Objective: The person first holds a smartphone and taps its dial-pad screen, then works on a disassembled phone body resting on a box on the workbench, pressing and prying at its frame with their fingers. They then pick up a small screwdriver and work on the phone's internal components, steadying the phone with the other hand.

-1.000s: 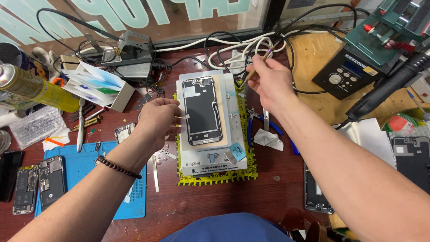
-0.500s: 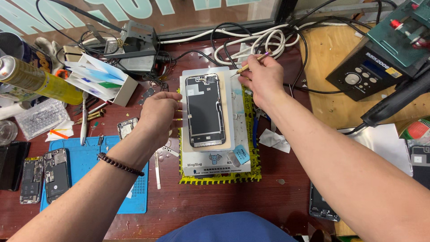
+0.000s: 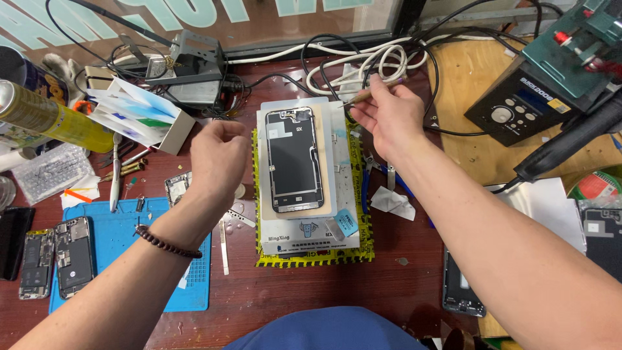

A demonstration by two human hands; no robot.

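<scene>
- The left hand (image 3: 217,155), nearest the camera by its forearm with a dark bead bracelet (image 3: 167,242), hangs loosely curled just left of the phone screen panel (image 3: 295,161). Its fingers (image 3: 228,131) are folded in on themselves and hold nothing that shows.
- The phone screen panel lies flat on a white pad (image 3: 343,188) over a yellow mat (image 3: 363,243), its long axis running away from the person, top end far. It sits between the two hands, to the right of the left fingers and below-left of the right ones.
- The right hand (image 3: 387,120) is farther out, above the panel's far right corner. Its fingers (image 3: 363,116) pinch a thin brown-handled tool (image 3: 370,93), whose tip points left toward that corner; this hand is the nearer to the panel's top edge.
- Beyond lie white cables (image 3: 363,61) on the tabletop (image 3: 278,291), and a soldering station (image 3: 518,107) to the right.
- Against half a second ago, the left hand has lifted off the panel's left edge and drawn back leftward; the right hand holds much the same spot, tool tilted a little lower.
</scene>
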